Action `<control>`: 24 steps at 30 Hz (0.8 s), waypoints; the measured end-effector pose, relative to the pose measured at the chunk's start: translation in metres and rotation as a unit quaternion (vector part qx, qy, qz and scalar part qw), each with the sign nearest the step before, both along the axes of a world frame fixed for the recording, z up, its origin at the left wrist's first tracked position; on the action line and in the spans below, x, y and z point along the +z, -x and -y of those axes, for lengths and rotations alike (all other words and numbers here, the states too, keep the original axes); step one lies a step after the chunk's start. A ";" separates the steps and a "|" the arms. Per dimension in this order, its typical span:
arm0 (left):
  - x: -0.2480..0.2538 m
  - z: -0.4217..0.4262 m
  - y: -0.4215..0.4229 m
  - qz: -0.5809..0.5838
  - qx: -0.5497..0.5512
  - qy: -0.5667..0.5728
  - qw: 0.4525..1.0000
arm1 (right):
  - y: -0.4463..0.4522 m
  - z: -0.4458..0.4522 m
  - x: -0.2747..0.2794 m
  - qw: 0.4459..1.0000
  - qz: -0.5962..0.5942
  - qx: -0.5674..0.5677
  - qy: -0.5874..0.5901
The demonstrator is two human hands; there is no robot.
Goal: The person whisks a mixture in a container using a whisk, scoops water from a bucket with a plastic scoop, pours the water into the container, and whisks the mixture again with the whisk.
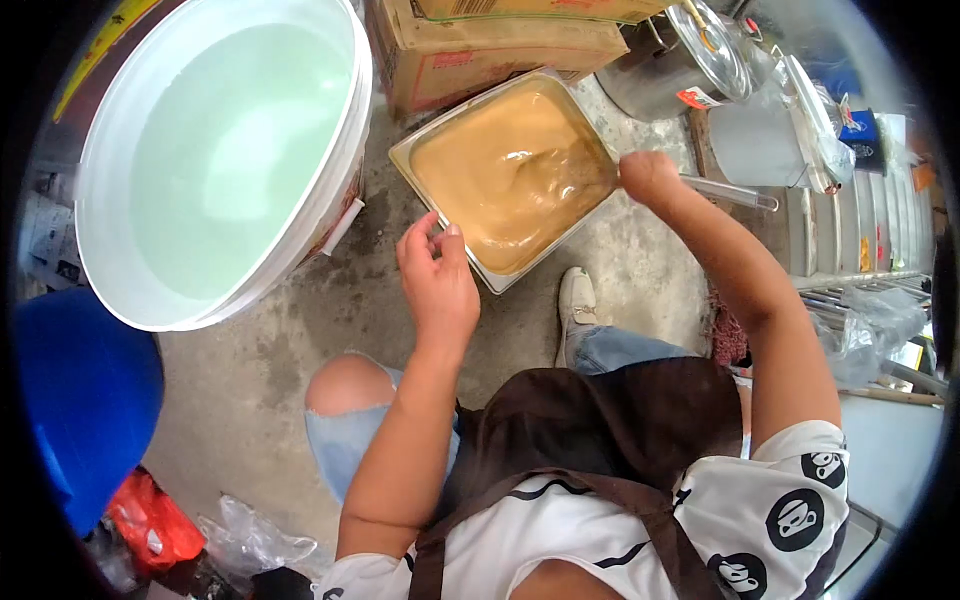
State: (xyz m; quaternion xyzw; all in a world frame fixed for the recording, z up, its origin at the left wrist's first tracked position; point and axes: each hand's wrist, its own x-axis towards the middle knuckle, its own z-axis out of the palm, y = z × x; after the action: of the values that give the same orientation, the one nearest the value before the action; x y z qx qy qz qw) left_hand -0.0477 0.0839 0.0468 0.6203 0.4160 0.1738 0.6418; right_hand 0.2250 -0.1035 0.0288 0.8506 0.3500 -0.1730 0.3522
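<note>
A rectangular metal pan (475, 262) of smooth tan liquid (480, 150) rests on the concrete floor. At its left rim, my left hand (437, 275) has bent fingers, with the thumb at the edge and the fingertips against the outside. My right hand (648, 178) is closed around a long-handled metal utensil (735, 193) at the pan's right side. The handle sticks out to the right behind my fist. The utensil's head is sunk in rippling liquid, so its shape is hidden.
A large white bucket (355, 150) of pale greenish liquid stands at left, above a blue barrel (90, 400). Cardboard boxes (500, 50) sit behind the pan. A lidded steel pot (650, 80) and a translucent container (760, 145) stand at right. My shoe (577, 300) is close to the pan.
</note>
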 end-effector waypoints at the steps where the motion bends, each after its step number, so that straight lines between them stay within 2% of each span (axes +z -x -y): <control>1: -0.002 0.002 0.002 0.002 0.001 0.000 1.000 | 0.006 -0.018 0.003 1.000 -0.007 -0.021 -0.008; 2: -0.005 0.003 0.003 0.005 0.001 0.002 1.000 | 0.020 -0.038 0.001 0.999 -0.015 -0.041 -0.014; 4: -0.009 0.004 0.005 -0.014 -0.004 -0.004 1.000 | 0.050 -0.033 -0.035 0.985 -0.099 0.107 -0.095; 6: -0.008 0.001 -0.001 -0.027 -0.013 -0.012 0.999 | 0.089 -0.039 -0.021 0.987 -0.146 0.009 -0.065; 7: -0.008 0.002 -0.003 -0.011 0.008 -0.020 1.000 | 0.082 -0.025 -0.022 0.992 -0.114 -0.034 -0.048; 9: -0.008 0.003 -0.003 0.005 0.030 -0.028 0.999 | 0.045 -0.011 0.007 0.995 -0.099 -0.008 0.002; 12: -0.007 0.003 0.003 0.005 0.037 0.002 0.999 | 0.017 -0.022 0.005 0.999 -0.033 -0.002 -0.020; 14: -0.005 0.006 0.008 -0.008 0.000 0.023 1.000 | 0.036 -0.050 -0.024 0.998 -0.051 0.018 -0.040; 16: -0.006 -0.001 0.003 -0.006 0.015 0.007 1.000 | 0.080 -0.053 -0.023 0.988 -0.133 0.035 -0.067; 17: -0.006 -0.001 0.002 -0.014 0.022 -0.002 1.000 | 0.078 -0.041 -0.023 0.989 -0.129 0.033 -0.067; 19: -0.003 -0.002 0.002 -0.011 0.014 -0.015 1.000 | 0.067 -0.005 -0.015 0.995 -0.082 0.018 -0.055; 21: -0.005 -0.001 0.006 -0.015 0.017 -0.029 0.999 | 0.027 -0.011 0.017 0.998 -0.050 -0.042 -0.004; 22: -0.007 0.002 0.010 -0.015 0.013 -0.024 0.999 | 0.015 -0.019 0.021 1.000 -0.011 0.001 0.008; 24: -0.010 0.001 0.011 -0.013 0.013 -0.027 0.999 | 0.017 -0.044 0.003 1.000 0.004 -0.005 0.004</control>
State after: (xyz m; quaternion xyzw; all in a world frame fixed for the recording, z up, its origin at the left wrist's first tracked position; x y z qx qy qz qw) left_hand -0.0592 0.0834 0.0369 0.6338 0.4281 0.1850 0.6171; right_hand 0.2079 -0.0592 0.0320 0.8516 0.3441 -0.1726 0.3558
